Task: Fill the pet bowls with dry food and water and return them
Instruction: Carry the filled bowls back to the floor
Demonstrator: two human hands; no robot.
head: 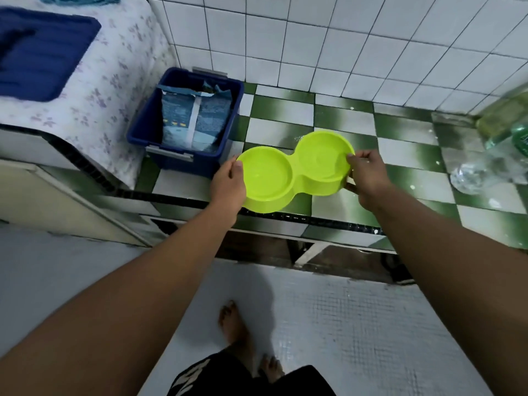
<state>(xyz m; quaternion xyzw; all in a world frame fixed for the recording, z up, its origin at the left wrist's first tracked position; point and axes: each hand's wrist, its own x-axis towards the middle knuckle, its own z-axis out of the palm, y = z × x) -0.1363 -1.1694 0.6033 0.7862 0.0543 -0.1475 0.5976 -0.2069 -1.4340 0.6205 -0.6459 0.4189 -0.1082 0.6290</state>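
Double bowl (288, 170), lime green, both wells look dry and bare. Held level over the green-and-white checkered counter (285, 110), near its front edge. Left hand (228, 184) grips the near-left rim, thumb on top. Right hand (367, 174) pinches the far-right rim, thumb inside the well, fingers under. Just left of the bowl: blue bin (185, 121) on the counter, torn-open feed bag (194, 115) standing inside. Far right: clear plastic bottles (491, 150), blurred. White tiled wall (314, 44) behind. Bare feet (237, 327) on pale floor below.
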